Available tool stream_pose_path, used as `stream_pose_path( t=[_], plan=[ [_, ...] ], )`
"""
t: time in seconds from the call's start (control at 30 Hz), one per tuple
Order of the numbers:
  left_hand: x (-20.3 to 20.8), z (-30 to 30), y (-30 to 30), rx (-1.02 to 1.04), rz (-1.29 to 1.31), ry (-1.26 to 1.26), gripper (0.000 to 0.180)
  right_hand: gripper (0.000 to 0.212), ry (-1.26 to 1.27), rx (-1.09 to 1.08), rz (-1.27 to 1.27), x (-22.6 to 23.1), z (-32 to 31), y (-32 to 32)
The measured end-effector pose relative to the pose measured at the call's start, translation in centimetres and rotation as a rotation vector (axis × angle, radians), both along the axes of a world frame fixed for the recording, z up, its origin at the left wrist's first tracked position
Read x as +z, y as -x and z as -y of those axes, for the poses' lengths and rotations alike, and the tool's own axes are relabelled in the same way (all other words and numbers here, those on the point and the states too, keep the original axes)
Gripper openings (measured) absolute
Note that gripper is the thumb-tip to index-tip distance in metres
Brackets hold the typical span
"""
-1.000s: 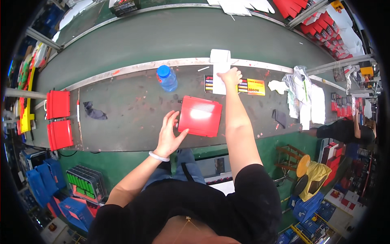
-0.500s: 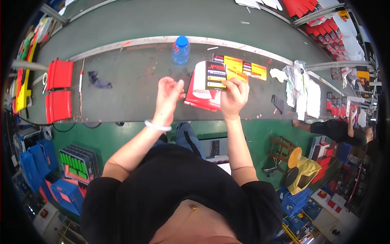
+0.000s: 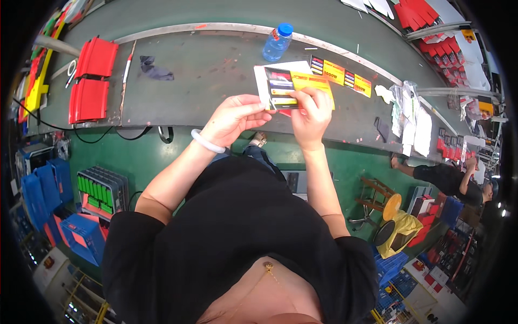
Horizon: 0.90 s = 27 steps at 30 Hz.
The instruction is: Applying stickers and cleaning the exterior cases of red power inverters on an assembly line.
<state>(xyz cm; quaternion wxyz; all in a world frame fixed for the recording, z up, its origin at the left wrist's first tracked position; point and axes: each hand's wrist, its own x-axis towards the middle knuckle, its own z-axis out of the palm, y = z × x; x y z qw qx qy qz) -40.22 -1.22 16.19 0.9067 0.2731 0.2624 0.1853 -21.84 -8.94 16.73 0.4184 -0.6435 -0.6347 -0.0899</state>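
Observation:
A black-and-yellow printed label (image 3: 280,89) is up in front of me, with white backing paper (image 3: 261,75) showing behind it. My right hand (image 3: 312,116) pinches the lower right part of the label between thumb and fingers. At its lower left corner, the thumb and fingertips of my left hand (image 3: 234,119) close on the edge. A little red (image 3: 285,112) shows just under the label; most of that red piece is hidden. Two more black-and-yellow labels (image 3: 333,73) lie farther back on the dark bench.
A clear bottle with a blue cap (image 3: 276,44) stands near the metal rail (image 3: 226,27). At left are two red casings (image 3: 89,100) and a dark cloth (image 3: 155,69). White gloves and plastic (image 3: 410,119) lie at right, near a black brush-like piece (image 3: 381,128). A co-worker (image 3: 448,178) is far right.
My left hand has moved from apart to the label's corner. The label is now flatter, with its backing paper spread behind it and covering most of the red casing. The whole view has shifted.

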Motion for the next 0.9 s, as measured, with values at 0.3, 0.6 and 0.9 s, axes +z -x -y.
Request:
stream_pose_path(
  t=[0.3, 0.6, 0.9],
  plan=[
    [-0.1, 0.4, 3.2, 0.182, -0.191, -0.329, 0.023, 0.025, 0.213, 0.242, -0.647, 1.4, 0.2, 6.0],
    [0.4, 0.4, 5.8, 0.233, -0.236, -0.465, 0.019, 0.014, 0.201, 0.185, -0.482, 0.8, 0.1, 9.3],
    [-0.6, 0.0, 7.5, 0.209, -0.246, -0.504, 0.016, 0.013, 0.347, 0.221, -0.541, 0.1, 0.2, 10.6]
  ],
)
